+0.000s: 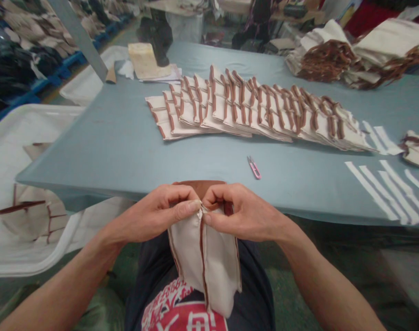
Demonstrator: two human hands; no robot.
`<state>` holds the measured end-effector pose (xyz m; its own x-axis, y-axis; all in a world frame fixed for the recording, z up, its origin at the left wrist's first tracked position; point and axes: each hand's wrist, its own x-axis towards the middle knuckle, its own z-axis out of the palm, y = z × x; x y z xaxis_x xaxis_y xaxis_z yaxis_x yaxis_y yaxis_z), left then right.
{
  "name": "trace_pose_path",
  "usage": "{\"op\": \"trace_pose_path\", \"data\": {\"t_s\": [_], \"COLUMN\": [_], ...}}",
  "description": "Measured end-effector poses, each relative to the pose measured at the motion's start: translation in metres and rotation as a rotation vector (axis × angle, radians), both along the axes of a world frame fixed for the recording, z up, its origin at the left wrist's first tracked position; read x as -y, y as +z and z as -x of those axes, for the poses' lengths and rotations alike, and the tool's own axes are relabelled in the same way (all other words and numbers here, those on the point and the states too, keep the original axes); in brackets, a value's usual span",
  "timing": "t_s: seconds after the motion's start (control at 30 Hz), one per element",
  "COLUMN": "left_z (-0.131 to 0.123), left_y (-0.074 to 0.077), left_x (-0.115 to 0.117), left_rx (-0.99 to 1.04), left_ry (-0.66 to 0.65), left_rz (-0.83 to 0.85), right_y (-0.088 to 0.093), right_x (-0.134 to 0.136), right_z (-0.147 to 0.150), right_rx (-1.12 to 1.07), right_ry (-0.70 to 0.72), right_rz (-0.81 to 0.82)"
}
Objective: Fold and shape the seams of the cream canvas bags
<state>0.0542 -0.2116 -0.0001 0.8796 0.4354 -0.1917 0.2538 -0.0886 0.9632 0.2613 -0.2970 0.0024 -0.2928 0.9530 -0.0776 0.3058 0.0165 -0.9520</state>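
Left hand (154, 214) and right hand (247, 216) fingers pinch a brown-trimmed cream fabric piece (186, 250), its long axis hanging downward.

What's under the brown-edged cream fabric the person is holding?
Pinched by the left hand and right hand, the cream fabric piece hangs over a dark shirt with a red print; the shirt behind it is covered.

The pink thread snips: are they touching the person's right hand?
Apart: the head view shows the pink thread snips on the blue table, a gap from the right hand.
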Motion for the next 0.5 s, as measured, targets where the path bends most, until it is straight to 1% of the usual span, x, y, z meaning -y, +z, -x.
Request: {"op": "trace_pose_path", "data": {"t_s": [0.07, 0.1, 0.2, 0.23, 0.27, 0.3, 0.4, 0.5], "left_z": [-0.001, -0.001, 0.001, 0.002, 0.003, 0.003, 0.001, -0.003], "left_y": [-0.001, -0.002, -0.005, -0.006, -0.006, -0.006, -0.004, 0.001], "left_x": [0.003, 0.005, 0.014, 0.018, 0.022, 0.025, 0.032, 0.034], "left_rx": [-0.007, -0.011, -0.016, -0.018, -0.019, -0.023, -0.033, -0.069], "left_ry": [0.047, 0.099, 0.306, 0.344, 0.353, 0.335, 0.256, 0.241], "left_rz": [-0.127, -0.22, -0.574, -0.65, -0.682, -0.673, -0.57, -0.567], "right_y": [-0.002, -0.003, -0.006, -0.007, -0.008, -0.009, -0.012, -0.012], "right_x": [0.0, 0.0, -0.001, -0.001, -0.001, -0.001, 0.0, 0.0], "right_z": [0.0, 0.0, 0.0, 0.0, -0.001, -0.001, -0.003, -0.004], "right_rx": [0.004, 0.01, 0.039, 0.042, 0.035, 0.023, 0.005, 0.025], "right_ry": [-0.007, -0.021, -0.087, -0.102, -0.111, -0.114, -0.112, -0.112], "right_rz": [0.008, 0.016, 0.033, 0.039, 0.047, 0.056, 0.069, 0.045]}}
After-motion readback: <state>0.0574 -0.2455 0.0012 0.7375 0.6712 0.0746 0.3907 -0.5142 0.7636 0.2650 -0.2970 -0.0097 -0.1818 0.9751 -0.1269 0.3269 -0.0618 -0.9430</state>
